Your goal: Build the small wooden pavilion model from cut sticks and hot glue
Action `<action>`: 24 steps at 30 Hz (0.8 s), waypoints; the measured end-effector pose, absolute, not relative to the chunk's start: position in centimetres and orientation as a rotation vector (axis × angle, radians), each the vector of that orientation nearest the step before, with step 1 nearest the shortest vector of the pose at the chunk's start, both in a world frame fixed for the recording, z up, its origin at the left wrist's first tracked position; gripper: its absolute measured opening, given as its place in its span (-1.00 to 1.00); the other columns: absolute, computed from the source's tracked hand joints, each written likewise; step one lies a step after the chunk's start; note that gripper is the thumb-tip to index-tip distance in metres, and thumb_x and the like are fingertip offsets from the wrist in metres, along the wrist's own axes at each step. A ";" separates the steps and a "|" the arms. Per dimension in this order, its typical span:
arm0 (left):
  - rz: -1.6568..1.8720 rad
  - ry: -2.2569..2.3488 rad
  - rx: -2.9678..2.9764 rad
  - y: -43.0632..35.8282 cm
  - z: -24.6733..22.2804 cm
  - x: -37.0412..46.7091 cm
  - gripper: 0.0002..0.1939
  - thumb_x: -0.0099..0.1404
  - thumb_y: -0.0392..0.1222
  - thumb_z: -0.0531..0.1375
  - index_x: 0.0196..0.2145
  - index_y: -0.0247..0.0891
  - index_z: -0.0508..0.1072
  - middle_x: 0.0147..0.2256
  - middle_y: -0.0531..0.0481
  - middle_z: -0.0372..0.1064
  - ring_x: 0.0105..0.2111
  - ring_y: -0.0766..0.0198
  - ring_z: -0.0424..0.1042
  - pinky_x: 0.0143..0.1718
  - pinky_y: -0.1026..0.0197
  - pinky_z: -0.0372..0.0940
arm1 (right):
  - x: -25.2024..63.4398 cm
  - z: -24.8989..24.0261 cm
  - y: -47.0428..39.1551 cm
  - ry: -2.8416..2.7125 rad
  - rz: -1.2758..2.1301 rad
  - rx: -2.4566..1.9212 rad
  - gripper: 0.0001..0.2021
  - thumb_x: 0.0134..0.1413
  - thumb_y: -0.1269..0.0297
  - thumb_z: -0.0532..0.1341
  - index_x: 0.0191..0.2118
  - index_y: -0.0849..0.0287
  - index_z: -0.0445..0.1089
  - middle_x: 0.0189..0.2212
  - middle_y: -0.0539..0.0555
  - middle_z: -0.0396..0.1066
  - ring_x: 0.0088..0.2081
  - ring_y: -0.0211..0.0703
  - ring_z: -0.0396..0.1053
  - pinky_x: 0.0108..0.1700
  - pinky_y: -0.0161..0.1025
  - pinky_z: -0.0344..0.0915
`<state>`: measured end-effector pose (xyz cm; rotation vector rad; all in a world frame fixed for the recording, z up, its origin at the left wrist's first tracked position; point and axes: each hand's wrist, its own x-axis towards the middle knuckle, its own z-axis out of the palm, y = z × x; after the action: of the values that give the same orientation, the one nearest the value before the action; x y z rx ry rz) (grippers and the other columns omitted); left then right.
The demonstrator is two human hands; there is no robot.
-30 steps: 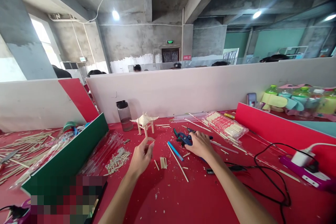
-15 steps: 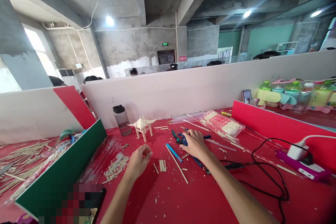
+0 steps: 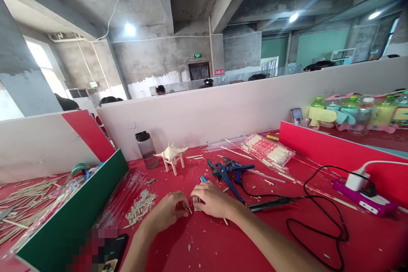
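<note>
So the short sticks (image 3: pixel 196 205) sit in a little row in the middle of the red surface (image 3: pixel 204 259), right between the two hands; the right hand (image 3: pixel 213 199) is curled over them from the side, covering part of the row, and I can't tell if it's actually gripping any; the left hand (image 3: pixel 172 209) has its fingers bent in, just beside one lone stick (image 3: pixel 191 210), and whether it's pinching that I can't tell either; a blue tube (image 3: pixel 203 179) pokes out past the right hand's fingers; off to the left of the left hand there's a heap of cut bits (image 3: pixel 140 209); behind the hands a tiny stick-built pavilion (image 3: pixel 172 154) stands upright on its legs, with a water bottle (image 3: pixel 147 149) near it; a blue-handled tool (image 3: pixel 225 174) lies beyond the right hand, and the bagged sticks (image 3: pixel 269 149) are further back; way over right there's a purple power strip (image 3: pixel 366 203) with a white plug (image 3: pixel 356 180) in it, near a red divider (image 3: pixel 334 153); a green divider (image 3: pixel 76 216) closes off the left
</note>
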<state>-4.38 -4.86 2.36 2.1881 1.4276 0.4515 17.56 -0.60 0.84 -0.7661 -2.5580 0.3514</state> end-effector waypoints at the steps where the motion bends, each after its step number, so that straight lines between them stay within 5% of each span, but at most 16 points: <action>1: 0.473 1.438 2.192 -4.9 2.4 -4.3 -0.88 0.16 -0.21 0.23 -0.30 -0.20 0.51 -0.25 -0.02 0.47 -0.25 0.19 0.42 -0.21 0.25 0.25 | 17.6 0.9 -0.6 -2.566 0.345 -0.770 -0.89 0.21 0.29 0.25 -0.17 0.13 0.47 -0.17 0.08 0.53 -0.07 -0.06 0.41 0.03 -0.17 0.15; 7: 0.554 1.613 2.200 -4.9 1.4 -4.1 -0.65 0.09 -0.09 0.34 -0.16 -0.20 0.44 -0.16 -0.04 0.42 -0.22 0.14 0.41 -0.21 0.19 0.24 | 17.7 0.9 -0.3 -2.504 0.372 -0.808 -0.86 0.24 0.33 0.19 -0.15 0.10 0.49 -0.14 0.08 0.52 -0.07 -0.08 0.42 0.02 -0.18 0.15; 17: 0.552 1.649 2.211 -4.6 0.4 -3.7 -0.82 0.14 -0.21 0.27 -0.25 -0.23 0.47 -0.24 -0.06 0.45 -0.26 0.15 0.42 -0.25 0.22 0.23 | 17.6 0.5 0.1 -2.438 0.393 -0.818 -0.86 0.22 0.31 0.19 -0.18 0.10 0.51 -0.17 0.09 0.54 -0.10 -0.05 0.45 0.00 -0.15 0.21; 24: 0.861 1.495 2.243 -5.3 2.1 -2.9 -0.72 0.25 -0.17 0.23 -0.08 -0.21 0.38 -0.12 -0.12 0.43 -0.11 0.10 0.41 -0.04 0.11 0.30 | 16.9 0.0 0.9 -1.992 1.068 -0.897 -0.73 0.10 0.29 0.27 -0.06 0.16 0.43 -0.27 0.09 0.56 -0.27 -0.11 0.50 -0.25 -0.26 0.32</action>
<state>-2.85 -5.28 2.06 2.2430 1.4955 0.8607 16.92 0.91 0.03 -0.8972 -1.9916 1.0679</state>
